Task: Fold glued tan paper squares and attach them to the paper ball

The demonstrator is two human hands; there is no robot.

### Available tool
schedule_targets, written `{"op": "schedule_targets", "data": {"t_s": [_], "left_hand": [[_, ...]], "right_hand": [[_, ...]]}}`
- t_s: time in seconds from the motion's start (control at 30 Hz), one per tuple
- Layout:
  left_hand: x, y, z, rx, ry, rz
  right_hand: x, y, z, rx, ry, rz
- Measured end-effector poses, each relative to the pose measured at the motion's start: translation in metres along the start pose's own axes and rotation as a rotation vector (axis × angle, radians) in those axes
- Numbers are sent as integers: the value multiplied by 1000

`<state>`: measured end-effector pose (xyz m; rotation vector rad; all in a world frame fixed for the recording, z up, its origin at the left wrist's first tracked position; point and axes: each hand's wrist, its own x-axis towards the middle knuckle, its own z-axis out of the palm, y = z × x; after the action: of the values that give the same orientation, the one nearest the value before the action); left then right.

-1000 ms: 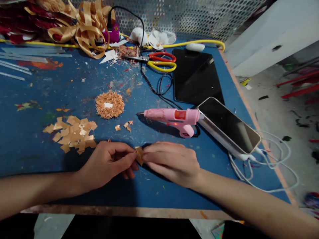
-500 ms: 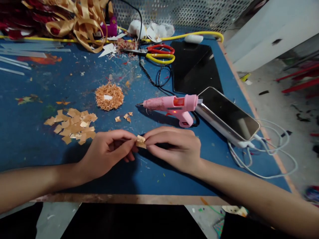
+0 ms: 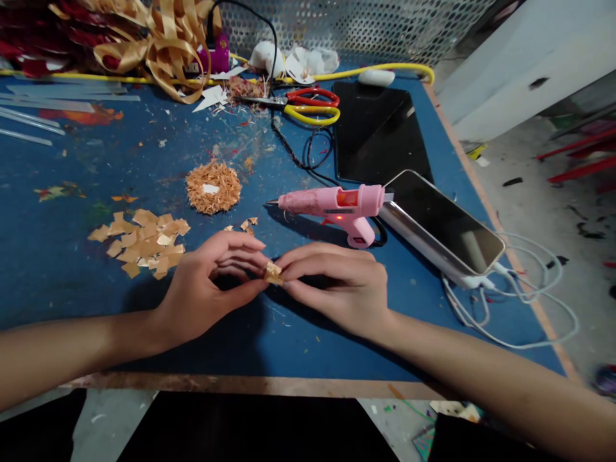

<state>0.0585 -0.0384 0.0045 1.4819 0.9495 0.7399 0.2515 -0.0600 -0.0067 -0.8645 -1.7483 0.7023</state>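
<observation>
A small folded piece of gold ribbon [image 3: 273,272] is pinched between my left hand [image 3: 205,289] and my right hand [image 3: 337,287], just above the blue table [image 3: 58,269] near its front edge. Fingertips of both hands meet on it. To the left lies a pile of cut gold ribbon squares [image 3: 142,241]. Behind my hands sits a round disc of glued ribbon bits [image 3: 213,187] with a white centre. A pink glue gun [image 3: 332,206] lies on its side just beyond my right hand, nozzle pointing left.
A phone [image 3: 440,228] with white cables [image 3: 510,308] rests on a power bank at the right. A black tablet [image 3: 378,131], red-and-yellow scissors [image 3: 301,106], loops of gold ribbon [image 3: 166,45] and clear glue sticks [image 3: 33,122] lie farther back. A perforated metal screen closes the far edge.
Both hands lifted the ribbon piece slightly off the table and my left fingers spread and re-pinched it. The piece looks more folded than a second ago.
</observation>
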Motion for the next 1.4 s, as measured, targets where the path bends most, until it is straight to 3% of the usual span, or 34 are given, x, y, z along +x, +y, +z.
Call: {"op": "schedule_targets", "data": {"t_s": [0.3, 0.57, 0.93, 1.13, 1.4], "left_hand": [[-1, -1, 1, -28, 21, -10], [1, -3, 2, -26, 26, 62], [4, -5, 1, -47, 17, 69], [3, -4, 1, -16, -7, 44], [0, -6, 0, 112, -20, 113]], "right_hand": [[-2, -2, 3, -95, 10, -14], [-2, -3, 4, -142, 16, 18], [-9, -3, 7, -61, 66, 198], [-9, -4, 7, -48, 72, 187], [-8, -6, 7, -66, 31, 199]]}}
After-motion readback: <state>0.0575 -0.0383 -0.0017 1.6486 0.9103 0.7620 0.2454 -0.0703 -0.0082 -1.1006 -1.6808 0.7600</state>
